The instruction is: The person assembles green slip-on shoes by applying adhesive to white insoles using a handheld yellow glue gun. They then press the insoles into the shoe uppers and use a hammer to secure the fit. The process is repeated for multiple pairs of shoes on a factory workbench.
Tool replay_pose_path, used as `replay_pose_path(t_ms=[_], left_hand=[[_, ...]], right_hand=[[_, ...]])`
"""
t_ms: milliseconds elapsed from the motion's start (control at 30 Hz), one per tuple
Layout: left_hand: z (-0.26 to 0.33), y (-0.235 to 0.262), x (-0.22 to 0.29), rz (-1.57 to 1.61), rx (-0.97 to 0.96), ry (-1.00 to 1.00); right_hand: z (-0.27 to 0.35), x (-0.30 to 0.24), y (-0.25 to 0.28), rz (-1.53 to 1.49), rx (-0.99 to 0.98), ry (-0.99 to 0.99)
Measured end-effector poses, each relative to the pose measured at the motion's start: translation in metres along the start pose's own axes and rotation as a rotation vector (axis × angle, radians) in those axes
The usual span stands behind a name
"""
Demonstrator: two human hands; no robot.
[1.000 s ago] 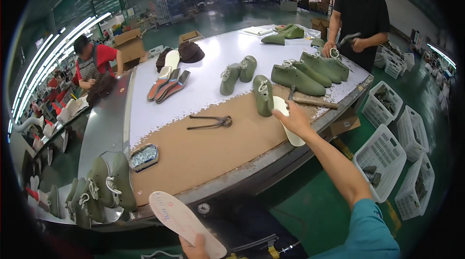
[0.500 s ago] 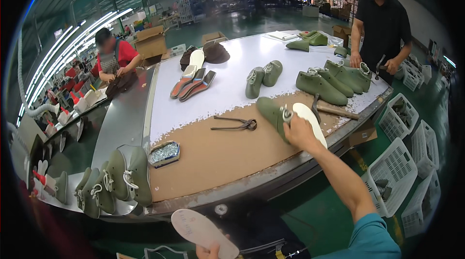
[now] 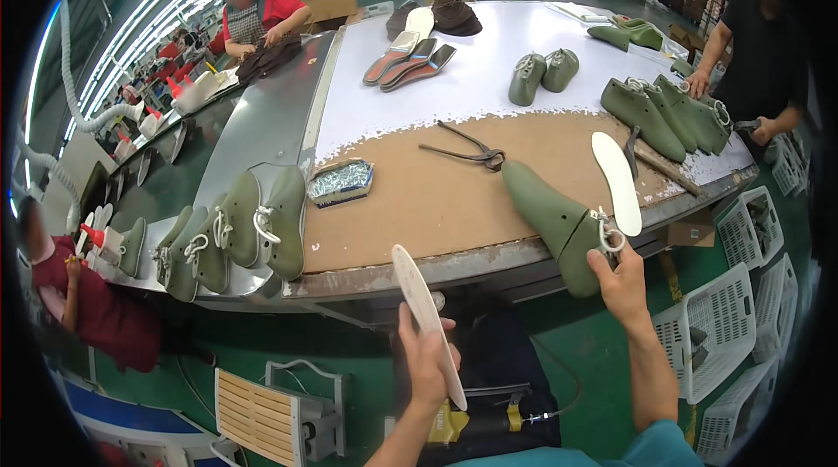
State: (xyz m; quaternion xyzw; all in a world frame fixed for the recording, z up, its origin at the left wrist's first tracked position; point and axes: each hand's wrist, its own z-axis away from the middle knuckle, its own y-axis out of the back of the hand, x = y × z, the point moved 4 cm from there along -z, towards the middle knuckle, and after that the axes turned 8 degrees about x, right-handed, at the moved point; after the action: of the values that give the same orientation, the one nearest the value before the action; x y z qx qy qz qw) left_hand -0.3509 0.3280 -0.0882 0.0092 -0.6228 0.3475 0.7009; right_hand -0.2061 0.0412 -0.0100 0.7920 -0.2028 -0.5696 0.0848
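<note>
My left hand [image 3: 425,366] is wrapped round a pale insole [image 3: 414,282], which stands tilted on edge in front of the table's near edge. My right hand [image 3: 625,291] grips a green shoe last [image 3: 543,203] at its heel end, by the white cord loop [image 3: 608,226]. The last's toe points to the far left, over the brown board. Just beyond the right hand lies a white insole [image 3: 616,181] on the table. A hammer [image 3: 667,165] lies next to that insole. Metal pincers [image 3: 471,153] rest near the last's toe.
An open box of small shiny metal pieces [image 3: 342,182] sits on the brown board [image 3: 419,214]. Green lasts stand at left [image 3: 241,216] and far right [image 3: 646,118]. White crates [image 3: 709,327] stand on the floor at right. A co-worker [image 3: 764,57] stands at the far right corner.
My right hand has picked up the green last and drawn it nearer. My left hand has risen into fuller view, turning its insole from flat to edge-on. The whole view has shifted.
</note>
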Motion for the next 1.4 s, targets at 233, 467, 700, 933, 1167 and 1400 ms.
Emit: replay_pose_path(t_ms=[233,467,700,933,1167,1400], left_hand=[[0.001,0.002,0.003,0.435,-0.197,0.223],[0.001,0.006,0.001,0.465,-0.109,0.225],[-0.085,-0.039,0.053,0.086,-0.095,0.012],[-0.091,-0.098,0.087,-0.477,-0.044,-0.572],[-0.084,-0.192,0.035,-1.133,-0.055,-0.794],[-0.103,-0.16,0.021,-0.785,-0.024,-0.643]], right_hand=[[0.018,0.029,-0.023,-0.597,-0.136,-0.368],[0.028,0.048,-0.032,-0.838,-0.062,-0.641],[-0.01,0.028,-0.04,-0.683,-0.066,-0.383],[-0.07,0.056,0.036,0.739,0.313,0.23],[-0.091,0.078,0.055,0.85,0.045,0.097],[-0.103,0.058,0.057,0.776,-0.069,0.039]])
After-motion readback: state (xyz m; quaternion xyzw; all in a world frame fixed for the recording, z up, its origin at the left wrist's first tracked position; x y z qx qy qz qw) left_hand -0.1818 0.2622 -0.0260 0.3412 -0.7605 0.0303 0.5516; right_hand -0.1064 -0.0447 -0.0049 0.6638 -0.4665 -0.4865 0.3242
